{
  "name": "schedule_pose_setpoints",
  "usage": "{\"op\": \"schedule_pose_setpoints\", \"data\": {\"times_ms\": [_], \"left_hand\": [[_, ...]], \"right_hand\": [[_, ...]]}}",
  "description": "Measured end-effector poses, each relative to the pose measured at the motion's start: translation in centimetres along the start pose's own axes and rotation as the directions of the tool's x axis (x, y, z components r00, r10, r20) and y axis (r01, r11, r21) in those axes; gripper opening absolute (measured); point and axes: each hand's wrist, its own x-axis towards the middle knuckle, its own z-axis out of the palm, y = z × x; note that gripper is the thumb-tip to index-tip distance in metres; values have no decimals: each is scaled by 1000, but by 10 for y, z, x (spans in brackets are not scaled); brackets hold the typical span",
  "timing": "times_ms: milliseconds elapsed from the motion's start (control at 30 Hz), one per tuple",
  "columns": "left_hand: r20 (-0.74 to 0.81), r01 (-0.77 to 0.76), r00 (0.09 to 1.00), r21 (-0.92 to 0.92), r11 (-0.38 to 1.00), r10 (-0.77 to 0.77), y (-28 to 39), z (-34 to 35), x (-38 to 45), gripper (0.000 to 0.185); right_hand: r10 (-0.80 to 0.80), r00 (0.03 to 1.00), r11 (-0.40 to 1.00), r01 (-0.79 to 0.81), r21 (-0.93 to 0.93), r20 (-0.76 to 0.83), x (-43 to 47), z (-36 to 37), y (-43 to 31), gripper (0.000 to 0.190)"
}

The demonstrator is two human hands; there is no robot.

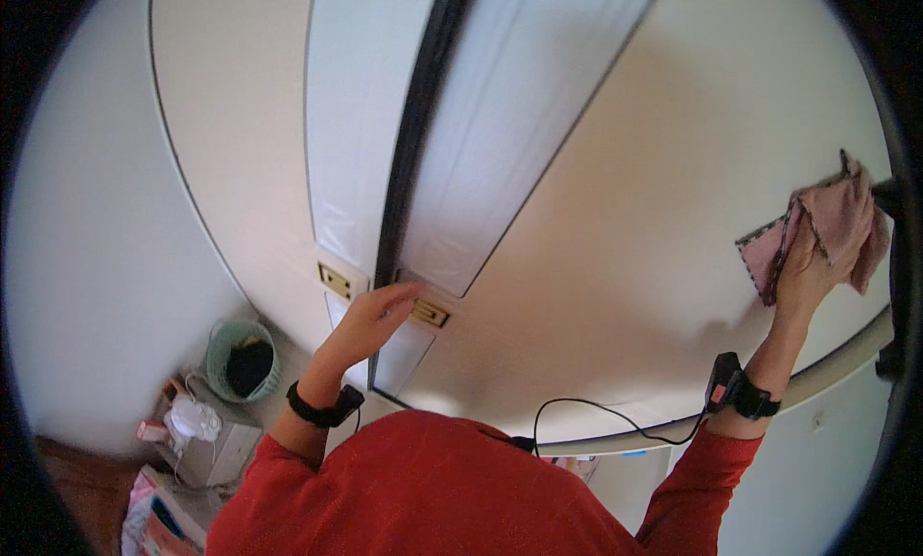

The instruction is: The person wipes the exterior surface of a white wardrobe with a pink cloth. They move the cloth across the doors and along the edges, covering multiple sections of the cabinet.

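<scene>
A crumpled pink cloth (836, 217) with a dark patterned edge is in my right hand (811, 267), held against the pale door panel (613, 267) at the right. My left hand (378, 318) has its fingertips at the edge of the door, beside a brass-coloured recessed handle (430, 313); whether it grips the edge is unclear. A second recessed handle (334, 280) sits left of the dark vertical gap (414, 137) between the panels. Both wrists wear black strapped devices.
At the lower left stand a green basket (216, 361) with dark contents and a small cabinet (234, 451) bearing a white object. A black cable (606, 406) loops between my body and right wrist. A plain wall (94, 231) rises at the left.
</scene>
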Motion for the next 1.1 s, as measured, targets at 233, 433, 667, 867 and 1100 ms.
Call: {"op": "schedule_pose_setpoints", "data": {"times_ms": [233, 433, 667, 867, 1100], "left_hand": [[41, -5, 999, 16, 1000, 4, 2, -1, -49, 35], [-14, 87, 996, 16, 996, -87, -18, -26, -70, 36], [-110, 210, 969, -96, 973, -220, -39, -50, -103, 36], [-153, 268, 949, -74, 961, -276, -49, -82, -121, 36], [-197, 259, 948, 23, 966, -249, -60, -95, -131, 36]], "right_hand": [[-197, 980, 974, 199, -103, 33, 42, -16, -69, 69], [-209, 958, 977, 211, 14, 197, 23, 32, -153, 66], [-322, 850, 938, 227, 263, 416, -20, 47, -244, 57], [-257, 844, 893, 21, 449, 472, -60, 50, -287, 57], [-427, 575, 867, 39, 498, 698, -112, 36, -304, 50]]}}
